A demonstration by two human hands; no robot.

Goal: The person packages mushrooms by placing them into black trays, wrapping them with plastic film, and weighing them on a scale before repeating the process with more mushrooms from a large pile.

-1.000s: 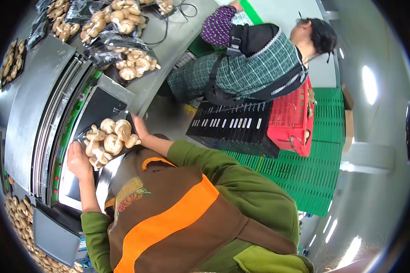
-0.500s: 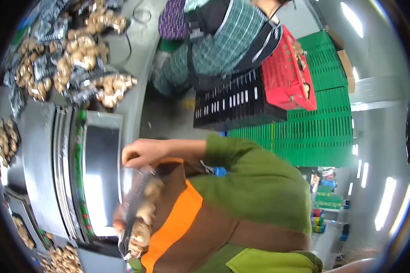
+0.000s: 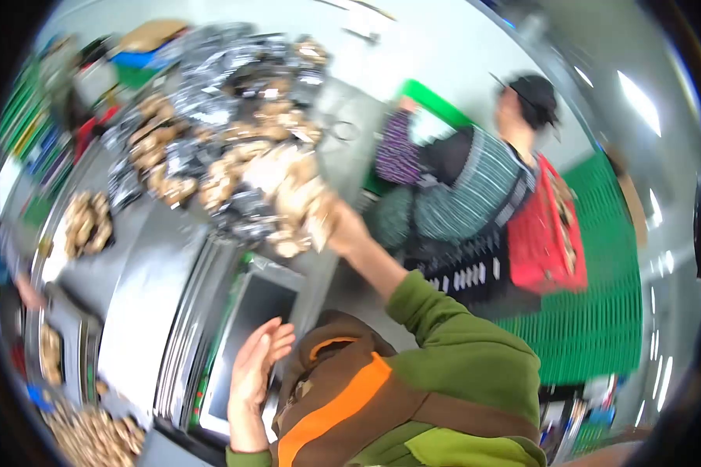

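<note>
My right hand [image 3: 343, 226] is at the near edge of a heap, against a clear-wrapped pack of tan mushrooms [image 3: 317, 212]; its fingertips are partly hidden and blurred, but they look closed on the film. More mushroom packs [image 3: 160, 144], in clear and dark shiny plastic, make up the heap on the metal table [image 3: 343, 101]. My left hand [image 3: 261, 359] holds nothing: the palm is turned up and the fingers are apart. It is over the near edge of a flat machine with a dark plate [image 3: 261, 311] in a pale frame.
Beside the heap stands a co-worker [image 3: 463, 183] in a checked top, near black crates [image 3: 467, 268]. A red crate [image 3: 544, 233] of mushrooms is in front of stacked green crates [image 3: 600, 311]. Loose mushrooms [image 3: 93, 436] lie at lower left, and another person's hand [image 3: 31, 294] shows at far left.
The mushroom pack that hung in front of my apron is no longer there. My right hand has moved out to the heap, and my left hand has come up open. The view has swung.
</note>
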